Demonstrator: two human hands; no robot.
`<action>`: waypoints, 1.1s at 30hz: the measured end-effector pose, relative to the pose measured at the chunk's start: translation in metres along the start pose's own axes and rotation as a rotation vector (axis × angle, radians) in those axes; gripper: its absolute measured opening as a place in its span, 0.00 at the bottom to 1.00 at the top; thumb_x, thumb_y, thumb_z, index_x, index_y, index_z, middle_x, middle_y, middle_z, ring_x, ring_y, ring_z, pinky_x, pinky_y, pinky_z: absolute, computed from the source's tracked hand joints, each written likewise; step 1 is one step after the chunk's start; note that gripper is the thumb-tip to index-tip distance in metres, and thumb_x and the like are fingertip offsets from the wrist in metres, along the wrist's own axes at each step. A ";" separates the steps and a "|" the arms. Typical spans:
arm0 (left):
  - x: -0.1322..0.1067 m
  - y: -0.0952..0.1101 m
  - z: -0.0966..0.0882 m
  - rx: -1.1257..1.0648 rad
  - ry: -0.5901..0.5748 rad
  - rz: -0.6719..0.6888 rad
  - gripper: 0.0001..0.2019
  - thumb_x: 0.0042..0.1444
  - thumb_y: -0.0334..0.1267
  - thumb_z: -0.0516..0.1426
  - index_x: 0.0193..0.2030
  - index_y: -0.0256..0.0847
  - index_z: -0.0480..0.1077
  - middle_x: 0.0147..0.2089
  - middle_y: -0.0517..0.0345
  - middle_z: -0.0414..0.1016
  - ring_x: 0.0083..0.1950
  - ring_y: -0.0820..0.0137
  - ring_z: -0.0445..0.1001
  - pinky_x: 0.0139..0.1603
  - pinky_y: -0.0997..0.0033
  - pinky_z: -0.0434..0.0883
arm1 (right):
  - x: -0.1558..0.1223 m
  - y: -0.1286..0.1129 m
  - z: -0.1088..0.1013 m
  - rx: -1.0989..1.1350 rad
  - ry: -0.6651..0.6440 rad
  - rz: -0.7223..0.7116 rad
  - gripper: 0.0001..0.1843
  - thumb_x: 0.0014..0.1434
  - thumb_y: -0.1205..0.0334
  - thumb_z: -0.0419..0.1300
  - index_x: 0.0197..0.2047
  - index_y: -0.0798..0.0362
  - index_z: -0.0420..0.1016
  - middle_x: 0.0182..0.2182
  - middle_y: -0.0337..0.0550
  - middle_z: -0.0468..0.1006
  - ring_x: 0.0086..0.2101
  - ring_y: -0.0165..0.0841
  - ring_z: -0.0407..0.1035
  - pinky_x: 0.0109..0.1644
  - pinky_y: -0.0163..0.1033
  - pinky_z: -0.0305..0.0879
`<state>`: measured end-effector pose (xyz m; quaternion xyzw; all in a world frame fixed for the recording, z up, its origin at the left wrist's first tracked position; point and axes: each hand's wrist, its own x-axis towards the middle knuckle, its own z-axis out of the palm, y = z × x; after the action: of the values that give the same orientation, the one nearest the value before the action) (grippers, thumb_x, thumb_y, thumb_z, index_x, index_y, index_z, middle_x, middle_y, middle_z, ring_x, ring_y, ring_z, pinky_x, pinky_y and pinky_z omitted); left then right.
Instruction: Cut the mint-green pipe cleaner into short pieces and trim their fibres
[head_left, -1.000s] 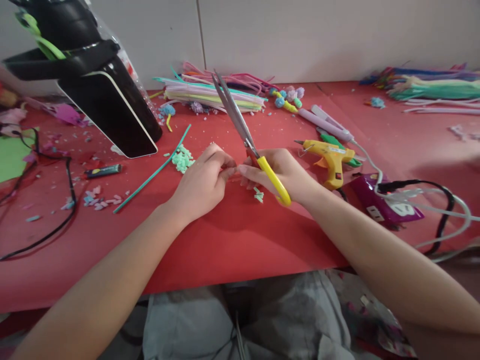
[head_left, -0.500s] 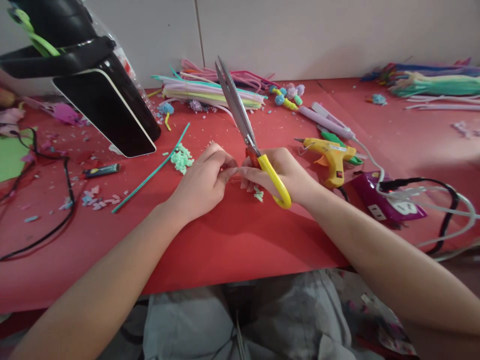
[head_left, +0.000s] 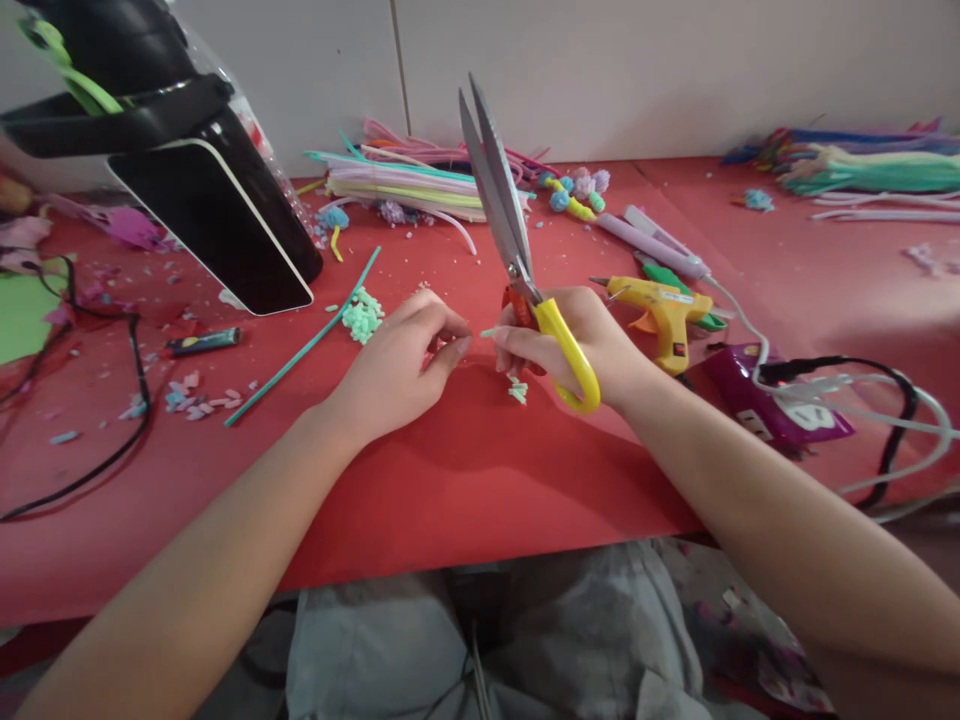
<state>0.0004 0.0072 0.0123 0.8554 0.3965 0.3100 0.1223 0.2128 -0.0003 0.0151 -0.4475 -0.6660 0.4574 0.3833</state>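
My right hand [head_left: 574, 335] grips a pair of scissors [head_left: 501, 200] with yellow and red handles, their blades pointing up and slightly parted. Between its thumb and finger sticks out a short light-green pipe cleaner piece [head_left: 487, 333]. Just left of that piece is my left hand [head_left: 409, 360], its thumb and forefinger brought close together; whatever they pinch, if anything, is too small to make out. Below my right fingers lie a few green snippets [head_left: 517, 389]. A bigger heap of green snippets [head_left: 363, 316] sits beyond my left hand, alongside a long teal pipe cleaner [head_left: 302, 350].
A phone [head_left: 214, 225] leans on a black tumbler [head_left: 259, 190] at the left. Pipe cleaner bundles [head_left: 427, 188] lie by the wall. To the right are a yellow glue gun [head_left: 664, 310], a lilac heating tool [head_left: 652, 245] and a purple power strip [head_left: 776, 400] with cords.
My hands have drawn apart, the right moving slightly right with the scissors. The small green piece now shows at my right fingertips.
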 end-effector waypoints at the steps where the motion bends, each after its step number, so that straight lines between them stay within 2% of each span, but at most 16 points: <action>1: 0.000 0.001 0.001 0.003 -0.005 0.009 0.03 0.64 0.30 0.58 0.39 0.40 0.71 0.40 0.57 0.72 0.38 0.71 0.71 0.40 0.68 0.70 | 0.000 -0.001 0.000 0.001 -0.005 0.002 0.09 0.61 0.61 0.64 0.29 0.53 0.74 0.24 0.44 0.78 0.25 0.31 0.71 0.28 0.38 0.68; 8: -0.001 0.006 0.004 0.053 0.001 0.041 0.03 0.66 0.33 0.57 0.40 0.40 0.72 0.41 0.55 0.72 0.43 0.67 0.74 0.44 0.66 0.71 | -0.004 -0.006 0.002 0.007 -0.039 0.028 0.13 0.59 0.60 0.68 0.27 0.51 0.70 0.22 0.41 0.74 0.23 0.30 0.69 0.27 0.39 0.66; 15: -0.003 0.003 0.004 0.054 0.029 0.099 0.03 0.66 0.33 0.57 0.39 0.40 0.72 0.40 0.56 0.72 0.42 0.68 0.74 0.44 0.67 0.71 | -0.004 -0.009 0.004 -0.025 -0.038 0.049 0.14 0.61 0.59 0.65 0.26 0.51 0.69 0.22 0.41 0.74 0.23 0.30 0.69 0.26 0.39 0.66; 21: -0.002 0.001 0.007 -0.037 0.053 0.125 0.05 0.65 0.31 0.57 0.38 0.40 0.73 0.39 0.56 0.71 0.40 0.70 0.72 0.41 0.68 0.70 | -0.003 -0.008 0.003 -0.029 -0.048 0.064 0.15 0.60 0.56 0.67 0.26 0.50 0.69 0.22 0.42 0.75 0.24 0.32 0.70 0.27 0.40 0.67; 29: 0.002 0.005 0.006 -0.248 0.016 0.002 0.08 0.63 0.28 0.56 0.31 0.39 0.70 0.32 0.60 0.67 0.33 0.73 0.65 0.34 0.70 0.64 | -0.005 -0.008 0.004 -0.007 -0.077 0.044 0.20 0.57 0.50 0.69 0.25 0.50 0.66 0.22 0.40 0.72 0.23 0.31 0.67 0.27 0.40 0.63; 33: 0.004 0.007 0.003 -0.309 0.008 -0.059 0.11 0.65 0.29 0.54 0.29 0.40 0.64 0.29 0.61 0.65 0.32 0.73 0.64 0.35 0.69 0.63 | -0.003 -0.006 0.002 -0.050 -0.034 0.002 0.23 0.54 0.45 0.71 0.26 0.50 0.64 0.21 0.35 0.63 0.23 0.27 0.58 0.25 0.37 0.53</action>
<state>0.0079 0.0057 0.0145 0.8132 0.3693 0.3670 0.2599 0.2106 -0.0050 0.0197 -0.4498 -0.6831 0.4486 0.3602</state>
